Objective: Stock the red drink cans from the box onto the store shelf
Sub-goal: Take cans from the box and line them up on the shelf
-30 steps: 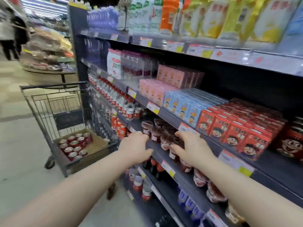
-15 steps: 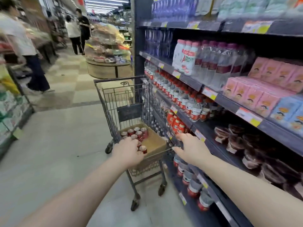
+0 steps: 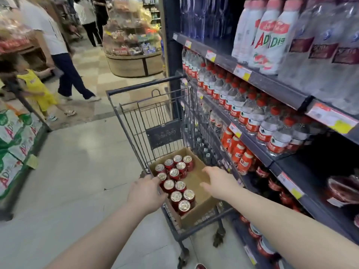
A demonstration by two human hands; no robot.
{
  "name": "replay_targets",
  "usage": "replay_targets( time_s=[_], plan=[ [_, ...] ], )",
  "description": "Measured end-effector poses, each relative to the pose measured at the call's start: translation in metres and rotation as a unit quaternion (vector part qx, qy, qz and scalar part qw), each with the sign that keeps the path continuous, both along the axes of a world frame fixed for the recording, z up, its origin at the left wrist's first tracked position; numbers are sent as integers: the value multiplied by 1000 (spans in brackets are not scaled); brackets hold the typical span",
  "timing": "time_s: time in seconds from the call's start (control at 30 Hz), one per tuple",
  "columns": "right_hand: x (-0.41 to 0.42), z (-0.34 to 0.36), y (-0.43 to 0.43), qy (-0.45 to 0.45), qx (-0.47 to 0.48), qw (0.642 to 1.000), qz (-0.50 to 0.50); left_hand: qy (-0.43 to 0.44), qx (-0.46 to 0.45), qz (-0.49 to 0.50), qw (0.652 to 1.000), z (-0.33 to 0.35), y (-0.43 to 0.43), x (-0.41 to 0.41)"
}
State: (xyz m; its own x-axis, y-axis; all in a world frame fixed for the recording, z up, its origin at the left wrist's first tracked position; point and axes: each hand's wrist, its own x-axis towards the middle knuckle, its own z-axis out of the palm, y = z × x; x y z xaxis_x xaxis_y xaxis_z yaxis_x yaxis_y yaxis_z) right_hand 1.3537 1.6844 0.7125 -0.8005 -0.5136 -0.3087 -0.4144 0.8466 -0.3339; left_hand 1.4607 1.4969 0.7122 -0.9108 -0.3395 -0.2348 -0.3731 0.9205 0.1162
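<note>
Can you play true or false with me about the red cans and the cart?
1. The red cans stand in a cardboard box inside the shopping cart. True.
2. The right hand holds a can. False: it is open over the box's bare side and holds nothing.
3. The box is full of cans. False: cans fill only its left side; the right side is bare cardboard.
4. The cart stands beside the store shelf with red-capped bottles. True.
5. The left hand is down by the cans at the box's left edge. True.
</note>
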Motion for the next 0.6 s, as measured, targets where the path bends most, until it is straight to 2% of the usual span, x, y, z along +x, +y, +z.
replay_targets(
  time_s=[0.23, 0.6],
  plan=[
    [-105, -64, -24, -53, 70, 996, -6, -64, 29, -26, 997, -50, -24, -100],
    [-154, -203, -62, -144, 127, 981, 14, -189, -1, -130, 973, -182, -63, -206]
  ],
)
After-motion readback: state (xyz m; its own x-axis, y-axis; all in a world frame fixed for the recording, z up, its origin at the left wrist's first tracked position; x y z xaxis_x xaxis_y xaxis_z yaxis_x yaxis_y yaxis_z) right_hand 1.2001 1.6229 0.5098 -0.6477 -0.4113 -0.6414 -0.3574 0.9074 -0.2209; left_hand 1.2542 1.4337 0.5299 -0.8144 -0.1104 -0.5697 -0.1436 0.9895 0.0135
